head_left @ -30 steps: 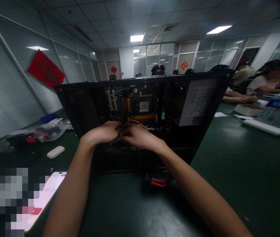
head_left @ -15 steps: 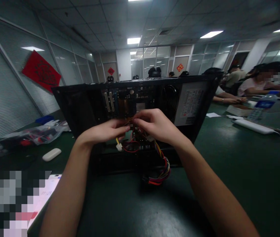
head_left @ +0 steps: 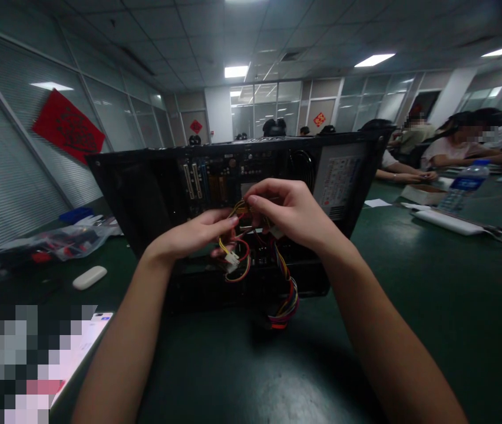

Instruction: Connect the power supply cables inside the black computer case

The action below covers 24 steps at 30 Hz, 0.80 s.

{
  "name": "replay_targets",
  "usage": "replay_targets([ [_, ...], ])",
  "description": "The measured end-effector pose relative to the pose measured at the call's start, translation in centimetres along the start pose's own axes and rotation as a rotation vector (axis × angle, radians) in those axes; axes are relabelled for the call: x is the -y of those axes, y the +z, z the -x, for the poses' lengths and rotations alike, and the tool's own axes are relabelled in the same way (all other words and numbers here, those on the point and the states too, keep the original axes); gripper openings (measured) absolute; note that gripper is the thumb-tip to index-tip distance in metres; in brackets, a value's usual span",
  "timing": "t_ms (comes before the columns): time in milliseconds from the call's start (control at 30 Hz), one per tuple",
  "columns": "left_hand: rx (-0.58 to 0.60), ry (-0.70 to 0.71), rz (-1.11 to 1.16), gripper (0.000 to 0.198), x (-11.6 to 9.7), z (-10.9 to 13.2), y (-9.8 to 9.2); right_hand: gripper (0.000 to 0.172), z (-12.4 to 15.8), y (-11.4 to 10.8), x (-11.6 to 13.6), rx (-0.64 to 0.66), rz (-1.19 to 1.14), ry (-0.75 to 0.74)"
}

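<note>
While the right hand (head_left: 295,209) pinches thin yellow wires (head_left: 239,206) between thumb and fingertips, the left hand (head_left: 189,235), thumb and fingers nearly together, grips them too. Just below the left hand dangles a white connector (head_left: 232,259). Behind both stands the open computer case (head_left: 122,200) on the green bench (head_left: 242,365), a multicoloured cable bundle (head_left: 293,294) hanging over its near edge.
</note>
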<state>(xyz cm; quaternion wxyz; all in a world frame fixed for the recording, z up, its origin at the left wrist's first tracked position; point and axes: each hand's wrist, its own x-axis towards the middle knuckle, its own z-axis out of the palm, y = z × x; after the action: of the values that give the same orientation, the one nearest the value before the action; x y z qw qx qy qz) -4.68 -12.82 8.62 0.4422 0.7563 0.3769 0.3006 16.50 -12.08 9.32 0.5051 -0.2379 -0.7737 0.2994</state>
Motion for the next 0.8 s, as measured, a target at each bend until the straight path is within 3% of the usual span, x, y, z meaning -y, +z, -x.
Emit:
replay_targets([
  [100, -0.068, 0.012, -0.003, 0.041, -0.4, 0.1, -0.2, 0.020, -0.1, 0.0, -0.3, 0.001, 0.004, -0.015],
  [267, -0.295, 0.119, 0.065, 0.031, -0.9, -0.1, -0.8, 0.022, -0.2, 0.3, -0.5, 0.010, -0.014, -0.039],
  [500, -0.625, 0.186, -0.052, 0.034, -0.3, -0.6, -2.2, 0.022, 0.6, 0.1, 0.2, 0.165, 0.085, 0.032],
  [600, -0.694, 0.172, -0.095, 0.038, 0.0, -0.7, -2.6, 0.024, 1.2, 0.7, 0.5, 0.334, 0.197, 0.017],
  [700, -0.760, 0.191, -0.135, 0.039, 0.2, -0.9, -2.8, 0.022, 1.5, 2.2, 0.3, 0.654, 0.346, -0.040],
  [800, -0.824, 0.232, -0.242, 0.036, 0.2, -0.9, -2.7, 0.032, 1.7, 4.1, -0.3, 0.918, 0.502, -0.082],
])
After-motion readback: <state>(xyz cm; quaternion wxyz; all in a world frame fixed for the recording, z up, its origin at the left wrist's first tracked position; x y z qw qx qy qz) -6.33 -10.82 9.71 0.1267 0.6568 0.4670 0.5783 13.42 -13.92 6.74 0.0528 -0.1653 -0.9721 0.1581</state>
